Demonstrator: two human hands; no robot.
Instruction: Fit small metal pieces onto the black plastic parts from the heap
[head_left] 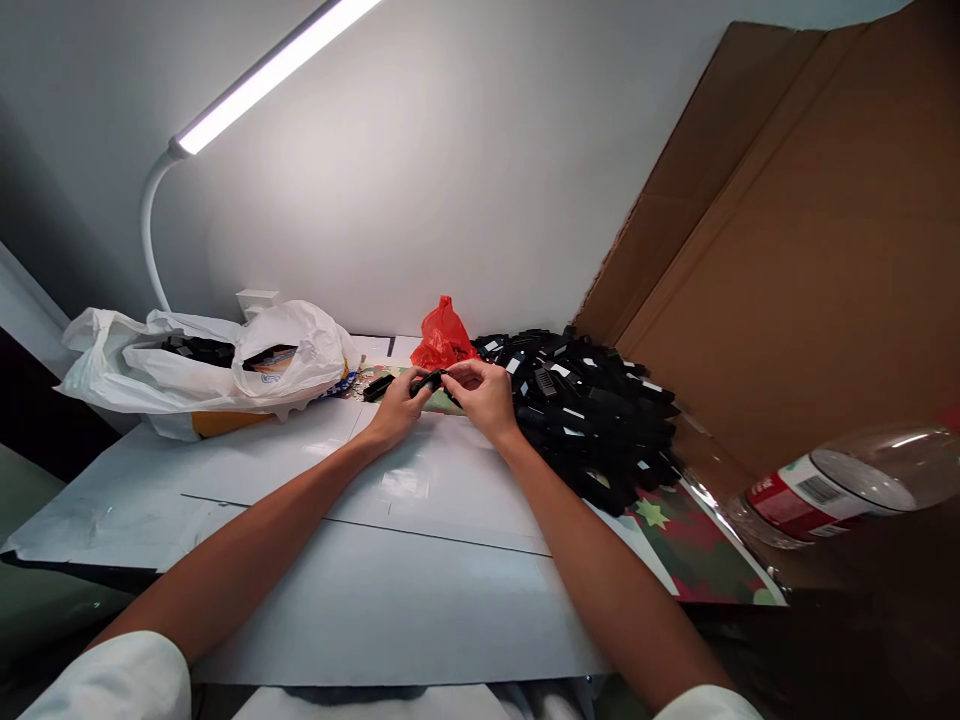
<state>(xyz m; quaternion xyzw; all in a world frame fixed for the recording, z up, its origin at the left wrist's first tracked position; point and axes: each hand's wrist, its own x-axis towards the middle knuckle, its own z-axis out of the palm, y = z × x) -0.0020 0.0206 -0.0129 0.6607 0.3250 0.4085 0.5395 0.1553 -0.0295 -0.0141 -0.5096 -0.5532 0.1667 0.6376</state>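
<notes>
Both my hands meet at the far middle of the white table sheet (420,560). My left hand (399,405) and my right hand (485,392) are both closed in a pinch on one small black plastic part (428,380) held between them. Another black part (377,388) lies just left of my left hand. A large heap of the same black parts with small white labels (592,410) spreads right beside my right hand.
A white plastic bag (202,370) holding black parts and a printed box sits at the back left. A red plastic bag (442,338) stands behind my hands. Brown cardboard (787,230) leans at the right. A clear bottle (840,485) lies near right. A lit desk lamp (270,75) hangs overhead.
</notes>
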